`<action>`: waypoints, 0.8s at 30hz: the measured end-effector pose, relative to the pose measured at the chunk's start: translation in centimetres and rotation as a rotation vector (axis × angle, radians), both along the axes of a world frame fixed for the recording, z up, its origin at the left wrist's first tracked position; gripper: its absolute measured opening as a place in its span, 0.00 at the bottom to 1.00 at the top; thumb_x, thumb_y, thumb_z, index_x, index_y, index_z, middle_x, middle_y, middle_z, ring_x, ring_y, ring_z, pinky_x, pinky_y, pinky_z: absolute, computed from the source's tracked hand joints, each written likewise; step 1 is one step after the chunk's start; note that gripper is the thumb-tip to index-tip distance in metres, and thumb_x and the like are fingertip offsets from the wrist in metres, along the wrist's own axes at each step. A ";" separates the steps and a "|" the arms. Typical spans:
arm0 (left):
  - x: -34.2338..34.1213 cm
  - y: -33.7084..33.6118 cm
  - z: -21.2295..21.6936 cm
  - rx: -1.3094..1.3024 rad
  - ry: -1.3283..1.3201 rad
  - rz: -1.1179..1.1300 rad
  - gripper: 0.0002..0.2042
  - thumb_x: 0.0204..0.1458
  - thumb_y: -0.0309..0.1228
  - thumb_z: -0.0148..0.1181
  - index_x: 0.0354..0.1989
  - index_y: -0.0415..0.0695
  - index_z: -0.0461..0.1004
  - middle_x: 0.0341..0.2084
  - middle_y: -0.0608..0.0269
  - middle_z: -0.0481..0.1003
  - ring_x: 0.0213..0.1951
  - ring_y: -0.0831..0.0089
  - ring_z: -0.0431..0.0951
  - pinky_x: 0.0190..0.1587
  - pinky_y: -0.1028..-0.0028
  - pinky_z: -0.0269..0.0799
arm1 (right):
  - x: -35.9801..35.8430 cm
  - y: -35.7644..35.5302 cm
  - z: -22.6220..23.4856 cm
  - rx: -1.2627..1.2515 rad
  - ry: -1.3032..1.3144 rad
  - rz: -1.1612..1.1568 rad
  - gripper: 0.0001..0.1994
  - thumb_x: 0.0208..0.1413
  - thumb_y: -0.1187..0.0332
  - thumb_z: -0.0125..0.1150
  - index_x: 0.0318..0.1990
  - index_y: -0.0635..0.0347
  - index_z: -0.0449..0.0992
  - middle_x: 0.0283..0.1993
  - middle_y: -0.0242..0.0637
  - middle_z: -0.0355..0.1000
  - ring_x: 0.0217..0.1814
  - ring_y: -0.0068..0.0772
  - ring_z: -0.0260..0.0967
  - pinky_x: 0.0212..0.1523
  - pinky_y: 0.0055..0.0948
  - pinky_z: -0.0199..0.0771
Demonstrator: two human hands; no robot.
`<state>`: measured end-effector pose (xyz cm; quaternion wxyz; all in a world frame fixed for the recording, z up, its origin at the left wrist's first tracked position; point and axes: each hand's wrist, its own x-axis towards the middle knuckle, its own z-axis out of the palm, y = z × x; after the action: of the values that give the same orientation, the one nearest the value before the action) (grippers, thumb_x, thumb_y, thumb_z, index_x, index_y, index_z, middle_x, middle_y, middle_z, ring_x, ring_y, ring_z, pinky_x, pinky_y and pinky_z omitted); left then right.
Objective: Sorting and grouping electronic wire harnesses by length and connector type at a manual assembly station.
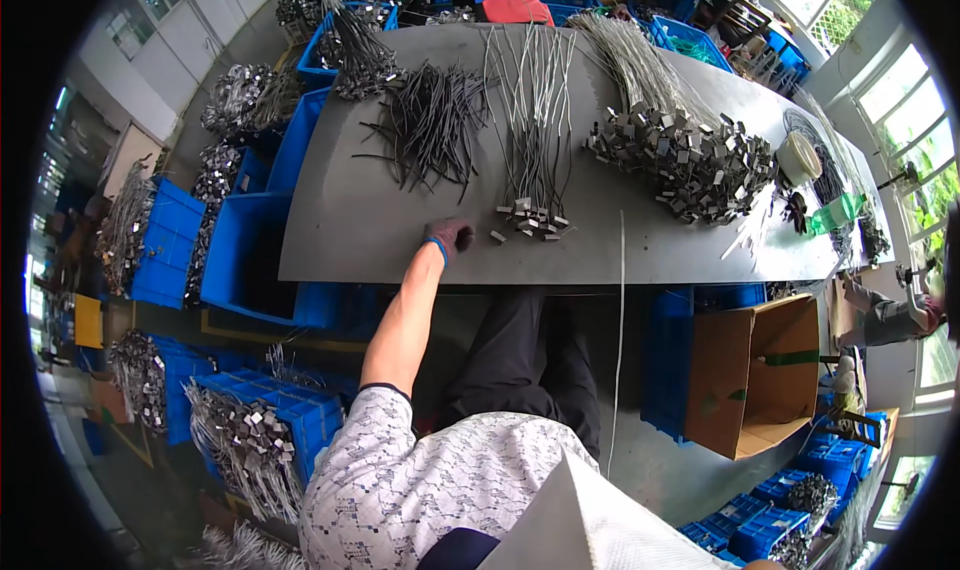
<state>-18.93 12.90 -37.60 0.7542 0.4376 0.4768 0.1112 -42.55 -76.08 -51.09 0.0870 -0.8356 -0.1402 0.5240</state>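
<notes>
My left hand [452, 238], in a dark reddish glove with a blue cuff, rests near the front edge of the grey table [390, 255]. Its fingers are curled; whatever they may hold is hidden. Just to its right lies a spread of long wires with small metal blocks [530, 220] at their near ends. Beyond the hand is a loose pile of short dark strands [435, 120]. A single pale wire [621, 310] runs from the tabletop down past the table edge. My right hand does not show; a white pointed thing [600, 520] covers the lower right.
A large heap of metal-ended wires [690, 160] sits on the table's right side, with a white tape roll [798, 158] and green bottle [838, 213] beyond. Blue crates [250, 245] stand at left. An open cardboard box [755, 375] is below at right. A person [895, 310] is far right.
</notes>
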 end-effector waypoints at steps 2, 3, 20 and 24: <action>5.6 -8.6 0.2 -0.273 -0.193 -0.107 0.04 0.53 0.31 0.62 0.30 0.46 0.79 0.26 0.65 0.80 0.28 0.73 0.81 0.32 0.73 0.79 | -0.2 1.0 3.6 -0.041 -0.254 -0.137 0.14 0.57 0.59 0.54 0.38 0.59 0.81 0.40 0.56 0.77 0.46 0.62 0.74 0.44 0.53 0.74; 4.0 -8.7 0.8 -0.252 -0.191 -0.076 0.04 0.53 0.31 0.62 0.30 0.46 0.79 0.26 0.65 0.80 0.28 0.73 0.81 0.32 0.73 0.79 | 2.2 3.0 4.0 -0.019 -0.248 -0.107 0.14 0.57 0.59 0.54 0.38 0.59 0.81 0.40 0.56 0.77 0.46 0.62 0.74 0.44 0.53 0.74; 5.1 -8.8 4.3 1.176 0.559 -0.497 0.15 0.49 0.39 0.64 0.42 0.46 0.79 0.42 0.42 0.78 0.46 0.47 0.79 0.49 0.56 0.76 | 10.5 7.1 7.3 -0.018 -0.366 0.025 0.09 0.59 0.68 0.52 0.43 0.54 0.78 0.38 0.54 0.76 0.41 0.60 0.75 0.40 0.51 0.75; 5.5 -7.8 5.6 1.219 0.733 -0.655 0.16 0.48 0.37 0.64 0.42 0.42 0.78 0.42 0.43 0.78 0.46 0.49 0.80 0.47 0.58 0.77 | 10.5 7.5 7.0 -0.073 -0.324 -0.004 0.09 0.58 0.68 0.52 0.42 0.54 0.77 0.38 0.53 0.75 0.41 0.60 0.75 0.39 0.52 0.75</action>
<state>-13.39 5.08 -31.98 0.1697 0.9017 0.3967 -0.0263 -32.08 -68.58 -44.07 0.0338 -0.9121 -0.1315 0.3869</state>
